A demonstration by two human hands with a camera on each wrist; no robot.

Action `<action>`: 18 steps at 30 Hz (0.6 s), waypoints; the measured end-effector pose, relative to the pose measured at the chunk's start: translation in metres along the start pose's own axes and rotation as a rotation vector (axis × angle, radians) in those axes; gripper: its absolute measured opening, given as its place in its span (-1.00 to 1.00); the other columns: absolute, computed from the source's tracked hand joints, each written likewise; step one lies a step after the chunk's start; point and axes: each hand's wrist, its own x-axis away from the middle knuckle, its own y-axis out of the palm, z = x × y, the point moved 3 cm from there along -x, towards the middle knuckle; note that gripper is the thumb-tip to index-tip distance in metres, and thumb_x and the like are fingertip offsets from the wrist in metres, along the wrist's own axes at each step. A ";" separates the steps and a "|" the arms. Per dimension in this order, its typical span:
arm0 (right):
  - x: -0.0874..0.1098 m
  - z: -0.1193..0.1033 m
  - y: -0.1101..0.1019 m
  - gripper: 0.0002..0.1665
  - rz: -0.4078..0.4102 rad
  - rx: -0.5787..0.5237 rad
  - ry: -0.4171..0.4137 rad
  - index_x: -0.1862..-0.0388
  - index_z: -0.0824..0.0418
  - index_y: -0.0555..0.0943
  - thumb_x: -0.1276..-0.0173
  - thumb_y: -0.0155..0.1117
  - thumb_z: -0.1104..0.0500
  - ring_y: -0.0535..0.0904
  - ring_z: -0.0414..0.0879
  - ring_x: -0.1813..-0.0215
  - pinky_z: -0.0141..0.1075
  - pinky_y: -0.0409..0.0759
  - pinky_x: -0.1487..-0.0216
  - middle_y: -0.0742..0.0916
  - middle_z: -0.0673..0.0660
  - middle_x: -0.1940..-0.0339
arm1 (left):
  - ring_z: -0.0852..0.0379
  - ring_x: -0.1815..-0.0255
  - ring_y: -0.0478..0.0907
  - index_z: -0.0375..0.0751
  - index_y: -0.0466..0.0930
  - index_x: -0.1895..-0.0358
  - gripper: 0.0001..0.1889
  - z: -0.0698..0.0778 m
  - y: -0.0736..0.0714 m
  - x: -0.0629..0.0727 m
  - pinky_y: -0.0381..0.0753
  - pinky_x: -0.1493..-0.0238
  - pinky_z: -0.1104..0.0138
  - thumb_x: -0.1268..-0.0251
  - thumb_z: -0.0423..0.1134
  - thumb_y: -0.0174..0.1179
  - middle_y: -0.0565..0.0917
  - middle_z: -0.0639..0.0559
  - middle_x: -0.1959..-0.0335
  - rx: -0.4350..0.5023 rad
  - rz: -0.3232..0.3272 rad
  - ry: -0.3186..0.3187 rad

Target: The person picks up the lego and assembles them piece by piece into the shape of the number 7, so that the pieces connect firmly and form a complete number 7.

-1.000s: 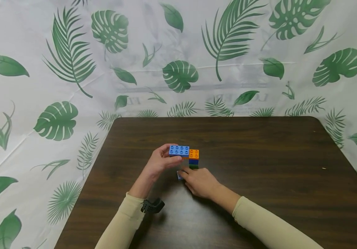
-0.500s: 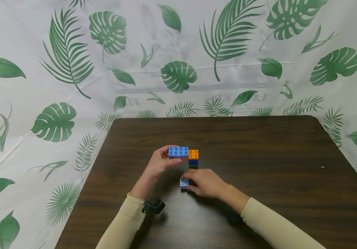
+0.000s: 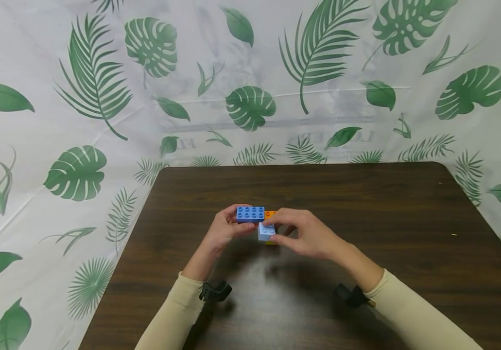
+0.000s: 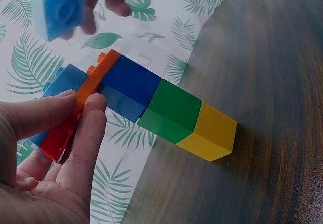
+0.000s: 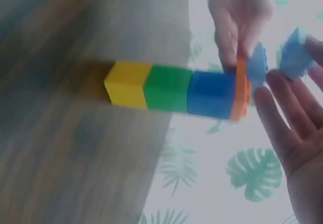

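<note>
A column of toy building bricks stands on the table, with yellow [image 4: 212, 133], green [image 4: 171, 108] and dark blue [image 4: 132, 82] bricks below a flat orange brick [image 4: 98, 75]. The orange brick juts sideways over the left hand, bearing a blue eight-stud brick [image 3: 250, 214]; a red brick [image 4: 56, 141] shows beneath. My left hand [image 3: 223, 231] grips this overhanging end between thumb and fingers. My right hand [image 3: 309, 234] pinches a light blue brick [image 3: 266, 233] between thumb and fingertips, held above and apart from the orange studs in the left wrist view.
A dark wood-grain table [image 3: 386, 218] carries the column. A white curtain with green leaves [image 3: 250, 107] hangs behind and beside it. Black straps [image 3: 215, 290] sit at both wrists.
My right hand has picked the light blue brick up off the table and brought it up and forward to the column's top. The left hand keeps its hold.
</note>
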 end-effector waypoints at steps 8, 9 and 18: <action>-0.004 0.023 -0.011 -0.56 0.172 0.164 0.048 -0.16 0.08 0.62 -0.30 0.39 0.26 0.59 -0.10 0.11 -0.27 0.66 0.11 0.63 -0.06 -0.07 | -0.08 0.11 0.70 -0.33 0.45 -0.20 -0.54 0.000 0.000 0.000 0.62 0.01 0.06 -0.22 -0.57 0.26 0.63 -0.22 -0.03 0.007 0.002 -0.027; -0.004 0.026 -0.010 -0.56 0.178 0.171 0.053 -0.16 0.09 0.62 -0.30 0.39 0.27 0.59 -0.07 0.09 -0.24 0.65 0.09 0.63 -0.05 -0.08 | -0.08 0.10 0.70 -0.34 0.44 -0.20 -0.54 0.000 0.000 0.000 0.61 0.01 0.06 -0.22 -0.56 0.26 0.63 -0.23 -0.04 0.007 0.000 -0.029; -0.008 0.033 0.000 -0.59 0.169 0.227 0.053 -0.14 0.07 0.63 -0.30 0.40 0.22 0.57 -0.15 -0.03 -0.18 0.59 -0.10 0.63 -0.07 -0.05 | -0.06 0.13 0.71 -0.34 0.44 -0.22 -0.53 0.000 0.000 -0.001 0.66 0.06 0.14 -0.23 -0.56 0.25 0.64 -0.23 -0.01 0.011 -0.004 -0.035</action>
